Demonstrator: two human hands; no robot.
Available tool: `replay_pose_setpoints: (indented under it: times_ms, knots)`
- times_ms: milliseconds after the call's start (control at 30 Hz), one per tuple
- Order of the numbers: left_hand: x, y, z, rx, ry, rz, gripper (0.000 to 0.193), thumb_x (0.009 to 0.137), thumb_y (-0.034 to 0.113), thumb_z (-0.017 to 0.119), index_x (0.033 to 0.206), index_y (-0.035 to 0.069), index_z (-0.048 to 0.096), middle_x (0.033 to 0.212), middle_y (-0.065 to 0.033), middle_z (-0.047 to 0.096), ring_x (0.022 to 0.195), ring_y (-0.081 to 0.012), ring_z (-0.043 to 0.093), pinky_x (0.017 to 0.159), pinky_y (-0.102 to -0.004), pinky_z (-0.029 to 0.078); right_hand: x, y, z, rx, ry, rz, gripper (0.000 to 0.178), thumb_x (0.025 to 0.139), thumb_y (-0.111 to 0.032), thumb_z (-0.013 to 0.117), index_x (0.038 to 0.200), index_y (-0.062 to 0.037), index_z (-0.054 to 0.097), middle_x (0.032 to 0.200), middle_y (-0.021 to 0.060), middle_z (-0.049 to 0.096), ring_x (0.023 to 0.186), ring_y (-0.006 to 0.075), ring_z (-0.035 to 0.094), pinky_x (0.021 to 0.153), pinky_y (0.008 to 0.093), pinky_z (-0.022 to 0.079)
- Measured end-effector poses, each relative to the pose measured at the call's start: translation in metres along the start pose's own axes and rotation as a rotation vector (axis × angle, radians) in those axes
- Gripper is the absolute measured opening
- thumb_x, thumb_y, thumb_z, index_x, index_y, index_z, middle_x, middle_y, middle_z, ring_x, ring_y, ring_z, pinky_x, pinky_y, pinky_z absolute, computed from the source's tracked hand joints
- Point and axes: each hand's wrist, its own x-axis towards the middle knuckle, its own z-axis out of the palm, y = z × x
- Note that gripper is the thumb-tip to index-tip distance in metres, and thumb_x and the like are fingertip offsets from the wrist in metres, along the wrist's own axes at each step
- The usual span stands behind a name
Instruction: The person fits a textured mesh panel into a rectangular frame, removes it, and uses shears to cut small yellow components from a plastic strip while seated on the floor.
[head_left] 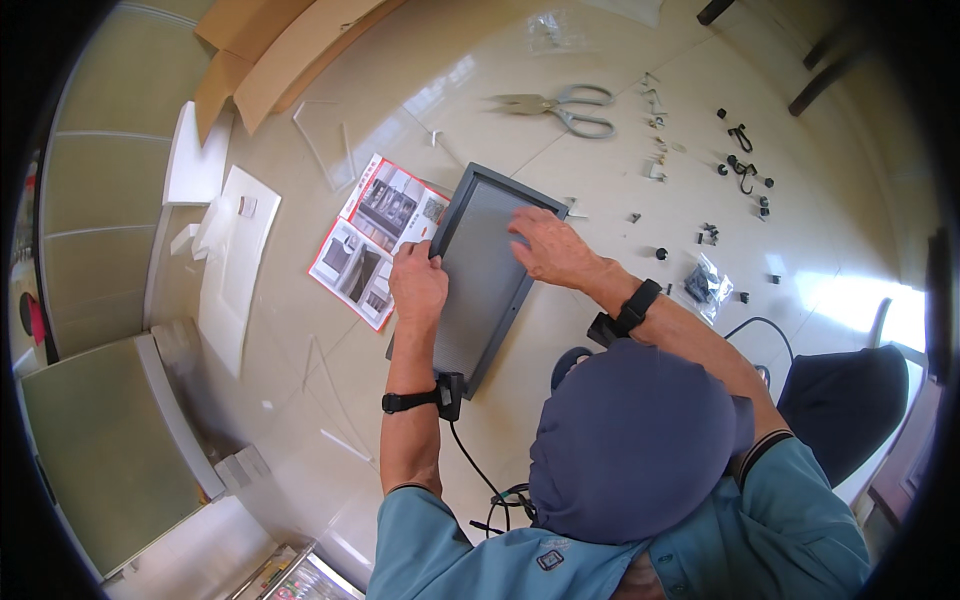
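Observation:
A dark grey rectangular metal tray (484,290) with raised rims lies slantwise on the floor before me. My left hand (420,285) is closed on its left rim, fingers bent over the edge; whether a small part is pinched there too is hidden. Over the upper right of the tray is my right hand (550,246), its fingers apart and loosely bent, with nothing visible in them. I cannot tell whether those fingertips touch the tray's surface. Partly beneath the tray's left side, a red-and-white printed leaflet (362,255) with pictures lies spread.
Grey-handled scissors (560,106) lie beyond the tray. To the right are small metal fasteners (656,148), black hooks (745,172) and a clear bag of dark parts (704,288). At left are white foam sheets (240,265) and cardboard (275,55). A black cable (472,462) trails from my left wrist.

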Motion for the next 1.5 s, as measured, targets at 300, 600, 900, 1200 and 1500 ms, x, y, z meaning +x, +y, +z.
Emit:
replay_pose_setpoints:
  times_ms: [300, 600, 900, 1200, 1500]
  knots:
    - [0.012, -0.001, -0.018, 0.181, -0.216, 0.201, 0.011, 0.080, 0.002, 0.059, 0.090, -0.002, 0.062, 0.094, -0.0188, 0.063, 0.081, -0.0385, 0.067, 0.070, -0.0459, 0.056, -0.011, 0.009, -0.006, 0.042, -0.197, 0.049, 0.021, 0.087, -0.013, 0.058, 0.102, 0.0016, 0.061, 0.107, 0.0201, 0.061, 0.106, 0.0386, 0.057, 0.093, 0.0447, 0.049]
    - [0.012, 0.017, -0.034, 0.223, -0.229, 0.071, 0.021, 0.077, 0.007, 0.067, 0.095, -0.001, 0.062, 0.102, -0.0190, 0.065, 0.084, -0.0386, 0.068, 0.071, -0.0473, 0.055, -0.011, 0.016, -0.009, 0.049, -0.186, 0.076, 0.018, 0.087, -0.013, 0.058, 0.098, -0.0004, 0.065, 0.104, 0.0180, 0.064, 0.105, 0.0376, 0.059, 0.093, 0.0445, 0.049]
    - [0.016, 0.030, -0.100, -0.676, -0.681, -0.222, 0.025, 0.073, 0.012, 0.074, 0.090, -0.003, 0.063, 0.072, -0.0027, 0.060, 0.067, -0.0111, 0.055, 0.063, -0.0273, 0.047, 0.006, -0.026, -0.053, 0.552, -0.315, 0.540, 0.039, 0.093, -0.034, 0.062, 0.104, 0.0034, 0.066, 0.093, 0.0144, 0.070, 0.081, 0.0263, 0.068, 0.074, 0.0370, 0.055]
    - [-0.018, 0.110, -0.135, -0.489, -0.779, -0.082, 0.025, 0.071, 0.005, 0.077, 0.090, -0.003, 0.062, 0.080, -0.0091, 0.063, 0.068, -0.0154, 0.059, 0.064, -0.0303, 0.051, 0.000, -0.100, -0.071, 1.037, -0.294, 0.730, 0.040, 0.094, -0.038, 0.061, 0.097, 0.0019, 0.065, 0.085, 0.0111, 0.068, 0.061, 0.0177, 0.065, 0.049, 0.0304, 0.052]
    - [-0.046, 0.034, -0.099, -0.379, -0.553, 0.015, 0.029, 0.085, 0.002, 0.067, 0.114, -0.001, 0.062, 0.099, -0.0128, 0.067, 0.093, -0.0238, 0.066, 0.081, -0.0327, 0.054, -0.024, -0.045, -0.134, 1.264, -0.129, 0.559, 0.036, 0.096, -0.027, 0.048, 0.101, 0.0072, 0.059, 0.076, 0.0166, 0.069, 0.063, 0.0240, 0.066, 0.057, 0.0340, 0.056]
